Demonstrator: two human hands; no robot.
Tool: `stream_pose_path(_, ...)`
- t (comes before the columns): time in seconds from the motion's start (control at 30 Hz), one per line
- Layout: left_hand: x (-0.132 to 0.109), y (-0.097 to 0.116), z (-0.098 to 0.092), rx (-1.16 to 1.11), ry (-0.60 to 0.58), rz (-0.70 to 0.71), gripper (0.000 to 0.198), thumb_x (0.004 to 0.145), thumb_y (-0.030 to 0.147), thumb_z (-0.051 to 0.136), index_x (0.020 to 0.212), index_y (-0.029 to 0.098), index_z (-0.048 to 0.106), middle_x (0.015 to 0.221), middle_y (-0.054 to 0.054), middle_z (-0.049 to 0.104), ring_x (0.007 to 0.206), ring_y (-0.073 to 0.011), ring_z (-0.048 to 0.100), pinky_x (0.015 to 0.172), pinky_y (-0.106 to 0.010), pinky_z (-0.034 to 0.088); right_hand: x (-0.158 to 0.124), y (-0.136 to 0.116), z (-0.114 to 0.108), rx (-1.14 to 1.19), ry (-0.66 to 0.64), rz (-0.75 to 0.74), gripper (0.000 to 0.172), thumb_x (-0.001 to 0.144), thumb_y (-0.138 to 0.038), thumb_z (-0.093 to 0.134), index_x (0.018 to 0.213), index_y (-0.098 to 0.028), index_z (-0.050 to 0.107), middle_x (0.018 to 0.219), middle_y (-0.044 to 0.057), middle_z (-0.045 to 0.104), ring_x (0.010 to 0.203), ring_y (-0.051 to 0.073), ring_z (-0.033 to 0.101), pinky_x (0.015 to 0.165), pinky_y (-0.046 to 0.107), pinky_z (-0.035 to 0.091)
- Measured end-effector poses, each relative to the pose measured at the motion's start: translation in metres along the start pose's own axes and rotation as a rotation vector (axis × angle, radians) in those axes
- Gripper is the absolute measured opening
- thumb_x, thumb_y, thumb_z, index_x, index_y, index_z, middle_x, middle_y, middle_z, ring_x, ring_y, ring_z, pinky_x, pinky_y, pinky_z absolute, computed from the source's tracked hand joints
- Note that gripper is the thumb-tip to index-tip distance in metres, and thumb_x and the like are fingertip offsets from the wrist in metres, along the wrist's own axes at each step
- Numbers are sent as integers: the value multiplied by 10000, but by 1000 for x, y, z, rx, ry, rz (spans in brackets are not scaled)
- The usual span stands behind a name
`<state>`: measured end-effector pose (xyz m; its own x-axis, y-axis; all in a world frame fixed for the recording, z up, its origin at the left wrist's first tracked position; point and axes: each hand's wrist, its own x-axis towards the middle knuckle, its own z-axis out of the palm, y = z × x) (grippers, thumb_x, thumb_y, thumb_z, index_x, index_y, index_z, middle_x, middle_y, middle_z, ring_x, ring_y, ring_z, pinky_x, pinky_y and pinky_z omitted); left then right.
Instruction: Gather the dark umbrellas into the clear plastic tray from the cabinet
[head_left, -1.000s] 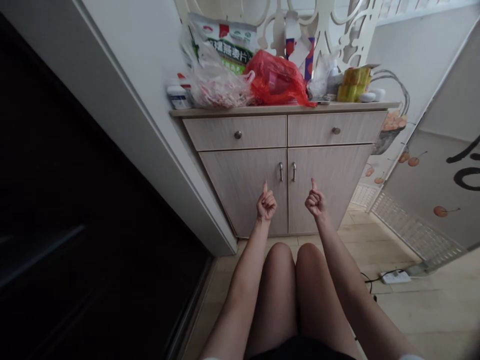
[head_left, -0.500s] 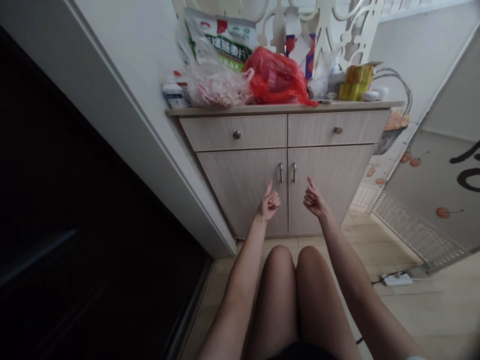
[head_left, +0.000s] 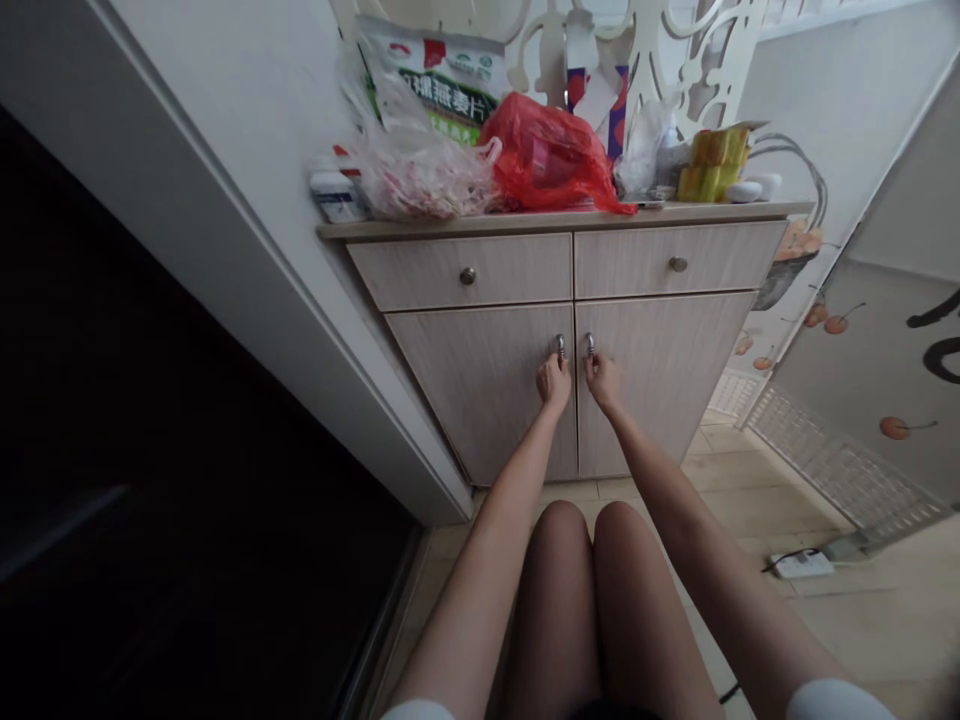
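A pale wood-grain cabinet has two closed lower doors, the left door (head_left: 480,380) and the right door (head_left: 660,370). My left hand (head_left: 553,382) is closed on the lower part of the left door handle (head_left: 560,343). Its counterpart, the right door handle (head_left: 589,342), has its lower end between the fingers of my right hand (head_left: 603,380). Both metal handles stay partly visible above my fingers. Over the doors sit two closed drawers with round knobs, the left knob (head_left: 468,276) and the right knob (head_left: 678,264).
On the cabinet top (head_left: 450,228) lie a red plastic bag (head_left: 547,155), a clear bag (head_left: 427,175), a white bottle (head_left: 337,195) and a yellow pack (head_left: 712,165). A power strip (head_left: 802,564) is on the floor at right. A dark panel (head_left: 150,400) fills the left.
Both hands have moved forward and inward to the door handles. Their fingers, earlier pointing, have closed on the handles. The view has shifted slightly.
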<state>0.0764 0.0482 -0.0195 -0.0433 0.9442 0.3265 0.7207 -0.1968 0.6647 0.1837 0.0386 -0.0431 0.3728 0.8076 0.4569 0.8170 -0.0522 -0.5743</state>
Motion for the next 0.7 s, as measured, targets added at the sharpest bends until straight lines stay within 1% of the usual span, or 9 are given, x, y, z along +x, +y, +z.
stream_pose_path(0.1, -20, -8, -8, -18, 39, 31, 241, 980, 246, 478, 1071, 155, 681, 1051, -157, 733, 968, -227, 687, 836, -303, 462, -20, 8, -11, 37, 54, -52, 359, 978, -360, 418, 1033, -147, 702, 972, 141, 721, 924, 249, 611, 820, 337, 410)
stream_pose_path(0.17, -37, -17, -16, -33, 64, 76, 220, 972, 237, 495, 1047, 151, 683, 1026, -149, 738, 946, -222, 691, 844, -306, 465, -39, 17, -25, 77, 76, -97, 362, 982, -384, 412, 1014, -162, 697, 984, 130, 723, 902, 240, 605, 804, 331, 407)
stream_pose_path(0.23, -57, -29, -26, -59, 99, 135, 186, 953, 222, 522, 1012, 160, 687, 996, -133, 743, 924, -216, 693, 849, -307, 472, -62, 29, -43, 107, 83, -145, 374, 981, -417, 407, 976, -174, 691, 973, 122, 725, 856, 234, 596, 773, 328, 408)
stream_pose_path(0.33, -89, -53, -45, -99, 180, 200, 159, 928, 242, 549, 955, 174, 690, 941, -114, 747, 881, -217, 698, 843, -321, 492, -98, 49, -77, 124, 100, -188, 400, 975, -471, 404, 916, -186, 679, 920, 107, 728, 776, 222, 575, 721, 326, 403)
stream_pose_path(0.43, -121, -81, -70, -135, 278, 227, 197, 914, 321, 557, 951, 181, 692, 936, -116, 753, 881, -232, 705, 837, -340, 515, -134, 73, -118, 107, 127, -191, 458, 969, -543, 386, 872, -197, 669, 834, 93, 715, 696, 204, 555, 666, 319, 388)
stream_pose_path(0.53, -151, -105, -98, -167, 367, 210, 271, 899, 406, 549, 960, 185, 693, 948, -118, 758, 877, -236, 712, 823, -345, 537, -163, 96, -160, 83, 152, -174, 509, 950, -614, 386, 829, -202, 661, 774, 82, 694, 630, 187, 531, 626, 312, 384)
stream_pose_path(0.63, -174, -125, -128, -165, 445, 167, 318, 870, 448, 550, 954, 178, 695, 928, -115, 761, 846, -238, 720, 795, -346, 553, -182, 117, -195, 67, 175, -154, 541, 926, -660, 396, 805, -201, 656, 775, 82, 688, 598, 175, 524, 605, 308, 398)
stream_pose_path(0.7, -185, -138, -147, -132, 506, 122, 326, 845, 456, 557, 933, 175, 698, 913, -116, 761, 824, -246, 723, 764, -347, 562, -191, 130, -214, 32, 189, -116, 564, 909, -687, 387, 780, -205, 651, 708, 69, 651, 570, 173, 515, 570, 302, 388)
